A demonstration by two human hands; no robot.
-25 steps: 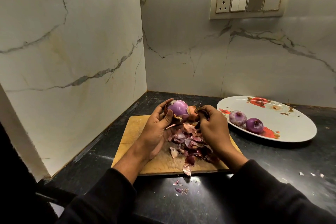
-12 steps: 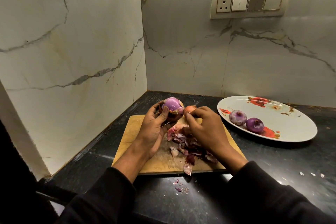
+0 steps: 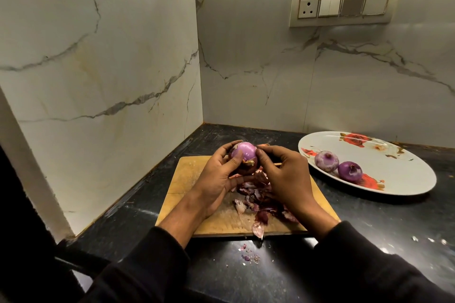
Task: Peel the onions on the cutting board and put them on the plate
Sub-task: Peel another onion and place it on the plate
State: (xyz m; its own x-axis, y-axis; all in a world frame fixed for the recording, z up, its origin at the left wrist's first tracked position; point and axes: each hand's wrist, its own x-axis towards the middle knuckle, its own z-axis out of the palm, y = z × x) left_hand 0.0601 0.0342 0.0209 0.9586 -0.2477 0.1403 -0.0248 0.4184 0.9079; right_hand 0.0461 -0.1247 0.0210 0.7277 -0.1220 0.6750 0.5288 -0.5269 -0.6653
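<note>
Both hands hold one round purple onion (image 3: 242, 155) up over the wooden cutting board (image 3: 187, 179). Left hand (image 3: 216, 179) wraps around it; right hand (image 3: 283, 174) pinches its top. Two peeled onions (image 3: 326, 160) sit on the white flowered plate (image 3: 398, 174).

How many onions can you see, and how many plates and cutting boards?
Onions: 3, with one in the hands and two on the plate
Plates: 1
Cutting boards: 1
Total: 5
</note>
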